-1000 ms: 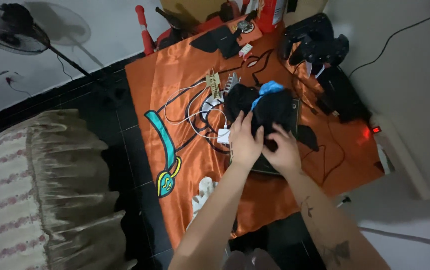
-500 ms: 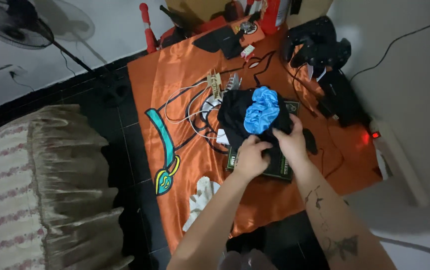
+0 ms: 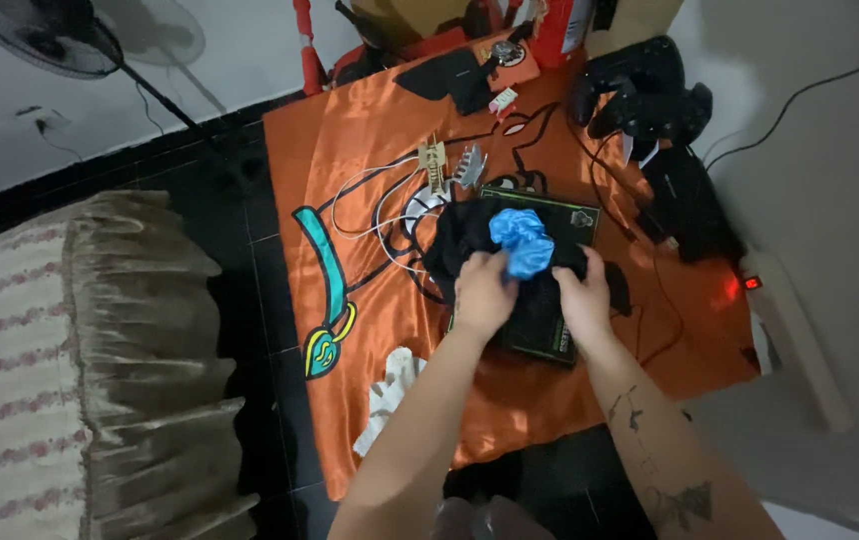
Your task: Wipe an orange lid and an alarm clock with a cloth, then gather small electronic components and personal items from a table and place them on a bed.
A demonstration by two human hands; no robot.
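— Standing over the orange cloth (image 3: 370, 150) spread on the dark tiled floor (image 3: 260, 300), what do you record of the hands?

— Both work at one bundle. The left hand (image 3: 483, 292) has its fingers closed on the near edge of the black garment (image 3: 470, 232), with the fingertips up against the crumpled blue cloth (image 3: 523, 240). The right hand (image 3: 582, 294) is clamped on the same black garment at its right side. Each grip is shut on fabric, none spread apart.

— Location of the bundle?

— Middle of the orange cloth, lying on top of a dark flat box with a green edge (image 3: 550, 345). The blue cloth sits on the black garment, between the two hands and just beyond them.

— Surroundings?

— White cables (image 3: 370, 200) loop just left of the bundle, touching the cloth; a small wooden piece (image 3: 434, 165) and a grey hair claw (image 3: 470, 163) lie beyond them. Black game controllers (image 3: 650, 95) are at the far right corner, well apart from the hands. A power strip with a red light (image 3: 750, 283) lies off the right edge. A standing fan (image 3: 50, 35) is at far left, a frilled bed cover (image 3: 100, 350) near left.

— Anything unclear?

— Items at the far edge are too dim to tell.
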